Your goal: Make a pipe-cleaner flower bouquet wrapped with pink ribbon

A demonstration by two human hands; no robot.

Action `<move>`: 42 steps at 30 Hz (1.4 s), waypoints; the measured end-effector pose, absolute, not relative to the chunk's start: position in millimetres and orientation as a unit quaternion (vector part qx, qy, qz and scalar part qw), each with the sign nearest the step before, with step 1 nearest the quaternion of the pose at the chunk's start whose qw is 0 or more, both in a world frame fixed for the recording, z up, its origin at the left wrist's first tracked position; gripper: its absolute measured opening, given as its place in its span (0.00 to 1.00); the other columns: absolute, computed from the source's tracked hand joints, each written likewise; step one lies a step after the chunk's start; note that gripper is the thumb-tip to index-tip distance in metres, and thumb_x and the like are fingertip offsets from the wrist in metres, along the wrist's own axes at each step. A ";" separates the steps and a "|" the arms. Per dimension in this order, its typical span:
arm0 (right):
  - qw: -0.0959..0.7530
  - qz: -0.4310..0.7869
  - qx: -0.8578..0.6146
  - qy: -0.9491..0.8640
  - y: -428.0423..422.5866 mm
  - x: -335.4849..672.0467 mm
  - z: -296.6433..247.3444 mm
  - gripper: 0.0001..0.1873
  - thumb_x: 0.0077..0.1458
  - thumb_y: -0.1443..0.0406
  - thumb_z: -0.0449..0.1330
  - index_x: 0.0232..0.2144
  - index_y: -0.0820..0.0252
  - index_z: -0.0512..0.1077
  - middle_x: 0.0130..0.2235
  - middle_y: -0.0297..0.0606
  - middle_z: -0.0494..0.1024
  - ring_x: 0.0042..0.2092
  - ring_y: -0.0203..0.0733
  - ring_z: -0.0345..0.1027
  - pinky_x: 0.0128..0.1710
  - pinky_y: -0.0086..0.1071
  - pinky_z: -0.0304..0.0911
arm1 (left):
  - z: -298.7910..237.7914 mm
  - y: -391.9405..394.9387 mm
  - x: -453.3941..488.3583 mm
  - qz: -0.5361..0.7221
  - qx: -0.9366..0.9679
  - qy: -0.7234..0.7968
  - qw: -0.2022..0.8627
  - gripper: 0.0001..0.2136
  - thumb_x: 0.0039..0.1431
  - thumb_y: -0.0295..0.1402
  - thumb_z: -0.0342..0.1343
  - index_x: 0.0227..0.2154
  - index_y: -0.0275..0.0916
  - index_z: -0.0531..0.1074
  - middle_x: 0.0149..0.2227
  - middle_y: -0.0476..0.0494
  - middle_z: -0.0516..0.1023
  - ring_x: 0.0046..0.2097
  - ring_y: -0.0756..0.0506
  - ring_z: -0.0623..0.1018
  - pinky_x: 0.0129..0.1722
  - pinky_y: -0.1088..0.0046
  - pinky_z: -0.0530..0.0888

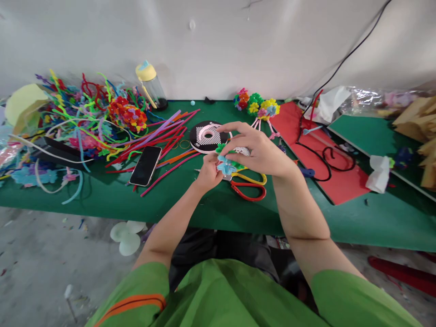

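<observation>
Both my hands meet over the green table [102, 200] in front of me. My left hand [208, 171] is closed in a pinch on a small pipe-cleaner flower [226, 166] with light blue petals and green fuzzy parts. My right hand [260, 152] curls over the same flower from the right, thumb and lower fingers pinching it, upper fingers stretched out above. Under my hands lie scissors [248, 186] with red and yellow handles. Just behind them sits a black round spool [207, 135] with a pink centre.
A black phone [146, 165] lies left of my hands beside loose pipe cleaners [170, 136]. A big tangle of coloured pipe cleaners [85, 113] fills the left. Finished flower bunches [256, 105], a yellow-capped bottle [151, 86], a red mat [323, 159] with a black cable stand behind and right.
</observation>
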State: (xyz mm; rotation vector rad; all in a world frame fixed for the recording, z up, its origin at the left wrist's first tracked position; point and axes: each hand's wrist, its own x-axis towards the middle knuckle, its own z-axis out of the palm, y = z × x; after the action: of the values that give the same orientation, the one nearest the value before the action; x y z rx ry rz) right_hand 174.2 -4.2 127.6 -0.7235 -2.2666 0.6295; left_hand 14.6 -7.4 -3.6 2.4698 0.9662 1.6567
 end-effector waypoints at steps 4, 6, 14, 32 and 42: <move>0.356 0.287 -0.275 -0.846 -3.4 175.1 128.6 0.04 0.52 0.67 0.59 0.30 0.56 0.75 0.51 0.42 0.70 0.55 0.48 0.63 0.51 0.48 0.63 | -1.2 -10.9 13.8 0.494 0.790 0.360 0.051 0.13 0.61 0.41 0.43 0.35 0.38 0.66 0.37 0.38 0.69 0.42 0.44 0.74 0.40 0.67 0.75; 0.362 0.322 -0.256 -0.836 -0.8 178.4 128.6 0.05 0.52 0.65 0.60 0.32 0.56 0.75 0.52 0.42 0.69 0.56 0.48 0.62 0.52 0.48 0.63 | -0.8 -13.1 12.3 0.479 0.787 0.382 0.076 0.13 0.61 0.41 0.44 0.35 0.37 0.67 0.39 0.38 0.69 0.40 0.45 0.75 0.38 0.69 0.75; 0.325 0.416 -0.212 -0.823 10.6 185.7 123.6 0.10 0.51 0.62 0.62 0.38 0.51 0.77 0.57 0.39 0.67 0.59 0.46 0.59 0.57 0.48 0.58 | -3.2 -13.2 8.8 0.506 0.776 0.370 0.060 0.15 0.62 0.42 0.42 0.33 0.38 0.68 0.33 0.40 0.70 0.36 0.45 0.74 0.34 0.68 0.74; 0.296 0.472 -0.199 -0.806 8.5 181.5 121.0 0.22 0.50 0.61 0.63 0.49 0.57 0.70 0.51 0.43 0.72 0.50 0.42 0.68 0.46 0.36 0.67 | -10.5 -11.7 11.1 0.484 0.796 0.362 0.034 0.17 0.63 0.42 0.38 0.29 0.39 0.66 0.30 0.41 0.70 0.33 0.46 0.72 0.30 0.70 0.71; 0.264 0.350 -0.202 -0.876 2.4 177.2 125.8 0.17 0.52 0.64 0.61 0.46 0.55 0.73 0.52 0.41 0.73 0.53 0.45 0.67 0.49 0.40 0.66 | -14.9 -6.9 12.4 0.479 0.814 0.321 0.064 0.14 0.63 0.39 0.38 0.32 0.39 0.66 0.30 0.42 0.72 0.37 0.44 0.74 0.35 0.67 0.71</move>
State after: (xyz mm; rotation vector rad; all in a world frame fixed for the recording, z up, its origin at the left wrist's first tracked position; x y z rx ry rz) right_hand 177.2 2.4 125.8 -0.5464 -2.3670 0.9463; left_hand 12.4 -6.9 -14.9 2.4577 0.9704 1.4470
